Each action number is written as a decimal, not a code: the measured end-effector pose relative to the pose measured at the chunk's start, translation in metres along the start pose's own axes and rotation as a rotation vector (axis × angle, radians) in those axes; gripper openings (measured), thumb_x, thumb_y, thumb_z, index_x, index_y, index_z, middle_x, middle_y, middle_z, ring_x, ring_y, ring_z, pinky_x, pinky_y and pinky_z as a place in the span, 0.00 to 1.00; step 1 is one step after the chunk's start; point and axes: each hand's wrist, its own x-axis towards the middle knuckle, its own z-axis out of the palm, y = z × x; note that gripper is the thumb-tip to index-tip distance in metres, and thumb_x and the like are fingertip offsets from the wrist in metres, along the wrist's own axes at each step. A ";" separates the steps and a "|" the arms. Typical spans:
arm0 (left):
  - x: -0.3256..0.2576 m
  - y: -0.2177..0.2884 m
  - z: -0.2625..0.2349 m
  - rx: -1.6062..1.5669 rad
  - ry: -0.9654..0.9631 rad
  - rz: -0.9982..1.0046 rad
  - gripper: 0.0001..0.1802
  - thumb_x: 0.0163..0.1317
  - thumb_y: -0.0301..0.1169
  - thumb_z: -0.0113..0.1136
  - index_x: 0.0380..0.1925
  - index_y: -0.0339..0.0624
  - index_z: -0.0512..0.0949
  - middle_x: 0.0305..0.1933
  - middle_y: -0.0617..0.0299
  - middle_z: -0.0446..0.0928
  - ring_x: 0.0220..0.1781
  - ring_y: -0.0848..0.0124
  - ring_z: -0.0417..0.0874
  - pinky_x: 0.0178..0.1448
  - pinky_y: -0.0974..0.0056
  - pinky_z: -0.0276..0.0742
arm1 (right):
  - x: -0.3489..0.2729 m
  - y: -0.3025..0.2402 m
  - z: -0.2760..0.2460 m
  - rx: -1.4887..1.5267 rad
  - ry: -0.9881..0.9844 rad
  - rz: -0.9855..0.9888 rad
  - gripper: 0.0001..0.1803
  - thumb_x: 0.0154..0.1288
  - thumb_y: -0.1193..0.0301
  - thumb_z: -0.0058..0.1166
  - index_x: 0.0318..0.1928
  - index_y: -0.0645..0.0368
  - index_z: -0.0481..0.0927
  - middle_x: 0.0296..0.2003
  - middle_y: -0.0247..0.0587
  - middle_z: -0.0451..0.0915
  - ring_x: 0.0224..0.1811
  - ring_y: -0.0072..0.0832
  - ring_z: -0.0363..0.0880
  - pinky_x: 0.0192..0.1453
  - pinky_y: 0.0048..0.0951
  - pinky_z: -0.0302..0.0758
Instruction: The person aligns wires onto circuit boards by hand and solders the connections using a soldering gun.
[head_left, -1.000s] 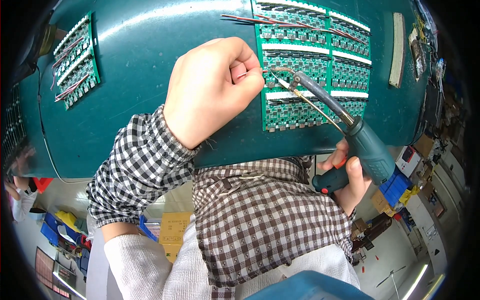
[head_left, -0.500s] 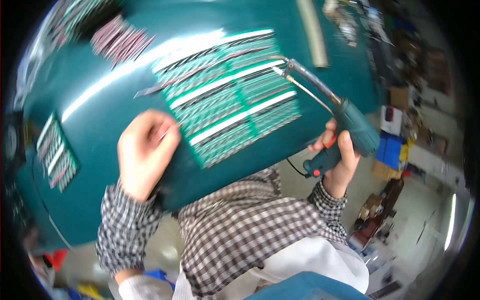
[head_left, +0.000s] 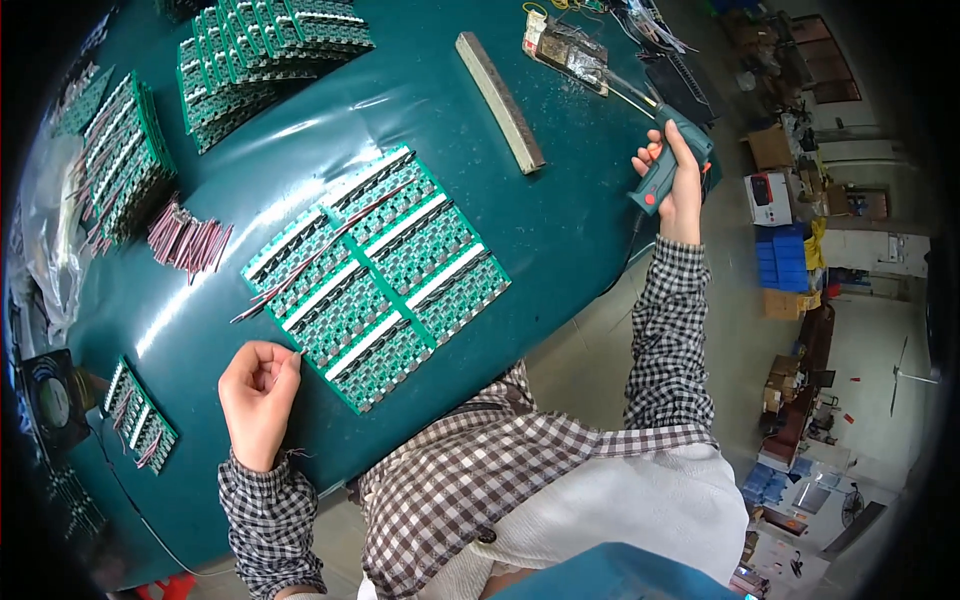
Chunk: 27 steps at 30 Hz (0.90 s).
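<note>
My right hand (head_left: 684,190) grips a green soldering gun (head_left: 655,185) at the far right of the table. Its thin metal tip reaches toward a dirty, solder-crusted block (head_left: 568,52). My left hand (head_left: 257,400) is curled, thumb and fingertips together, just off the lower-left edge of a green circuit board panel (head_left: 385,280). Whatever those fingers may hold is too small to make out. Rows of dark components and white strips cover the panel. Red and black wires (head_left: 300,278) lie across its upper rows, their ends sticking out past the left edge.
A long pale bar (head_left: 500,105) lies beyond the panel. Stacked circuit boards (head_left: 265,65) stand at the back left, with another stack (head_left: 125,160) beside a pile of red wires (head_left: 188,238). A smaller board (head_left: 140,418) and a black fan (head_left: 52,400) are on the left.
My right hand has carried the soldering gun from the panel's edge away to the solder-crusted block. My left hand stays near the panel's left edge, still curled. The view has shifted.
</note>
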 end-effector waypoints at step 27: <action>-0.021 0.012 -0.011 -0.012 0.064 -0.124 0.05 0.54 0.17 0.58 0.25 0.36 0.72 0.23 0.74 0.66 0.21 0.90 0.60 0.23 0.81 0.53 | -0.123 -0.010 -0.006 -0.341 0.046 -0.319 0.17 0.66 0.65 0.50 0.45 0.69 0.74 0.31 0.41 0.78 0.32 0.29 0.80 0.32 0.24 0.80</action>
